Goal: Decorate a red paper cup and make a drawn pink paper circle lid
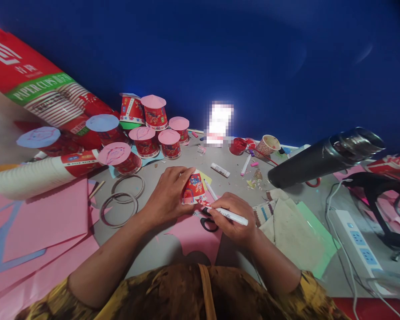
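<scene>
At the near middle of the grey table (193,158): right hand (235,222), fingers closed in a writing grip on a white-barrelled acrylic marker (235,216); long axis running left to right, red tip end pointing left and slightly away, at the cup's lower edge. Left hand (168,191), curled round a red paper cup with blue print (195,183); cup tilted, its axis partly hidden by fingers. Beneath: black-handled scissors (209,225), pink paper sheet (200,242). Left: two grey rings (120,211). Beyond: white capped tube (220,170); red cups with pink paper discs on top (169,138). Right: black cylindrical flask (303,162), leaning.
</scene>
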The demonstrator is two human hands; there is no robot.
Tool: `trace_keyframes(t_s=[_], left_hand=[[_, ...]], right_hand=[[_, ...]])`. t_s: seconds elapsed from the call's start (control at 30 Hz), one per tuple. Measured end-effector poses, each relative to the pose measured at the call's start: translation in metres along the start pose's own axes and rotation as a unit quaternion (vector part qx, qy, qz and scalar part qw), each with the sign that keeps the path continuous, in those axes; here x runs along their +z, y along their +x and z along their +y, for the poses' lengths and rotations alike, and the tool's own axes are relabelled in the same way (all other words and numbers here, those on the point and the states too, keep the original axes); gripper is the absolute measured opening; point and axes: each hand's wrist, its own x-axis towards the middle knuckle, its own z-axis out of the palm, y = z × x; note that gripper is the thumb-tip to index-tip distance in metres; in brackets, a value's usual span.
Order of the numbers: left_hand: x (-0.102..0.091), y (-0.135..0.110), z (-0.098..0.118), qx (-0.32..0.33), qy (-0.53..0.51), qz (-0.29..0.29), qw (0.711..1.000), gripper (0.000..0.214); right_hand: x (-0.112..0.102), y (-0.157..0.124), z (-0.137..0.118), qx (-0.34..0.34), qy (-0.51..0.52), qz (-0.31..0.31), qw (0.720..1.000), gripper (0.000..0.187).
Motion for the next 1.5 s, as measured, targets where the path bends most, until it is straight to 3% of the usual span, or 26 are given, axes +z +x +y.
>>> trace_keyframes(t_s=[0.37, 0.9, 1.3, 1.5], left_hand=[[-0.0002, 0.0005, -0.0001, 0.005, -0.001, 0.002, 1.000, 0.091], [-0.0003, 0.0012, 0.0010, 0.001, -0.012, 0.009, 1.000, 0.090], [0.0002, 0.0005, -0.0001, -0.002, -0.009, 0.000, 1.000, 0.091], [0.0002, 0.0005, -0.0017, 0.003, -0.013, 0.000, 1.000, 0.092]], right_hand=[[-0.0041, 0.0006, 0.0010, 0.017, -0.023, -0.035, 0.999, 0.009], [-0.0046, 0.0005, -0.0001, 0.010, -0.012, 0.005, 1.000, 0.009], [-0.0051, -0.0009, 0.0017, 0.026, -0.012, -0.040, 0.999, 0.009], [-0.0038, 0.0002, 0.0001, 0.015, -0.008, -0.028, 0.999, 0.008]])
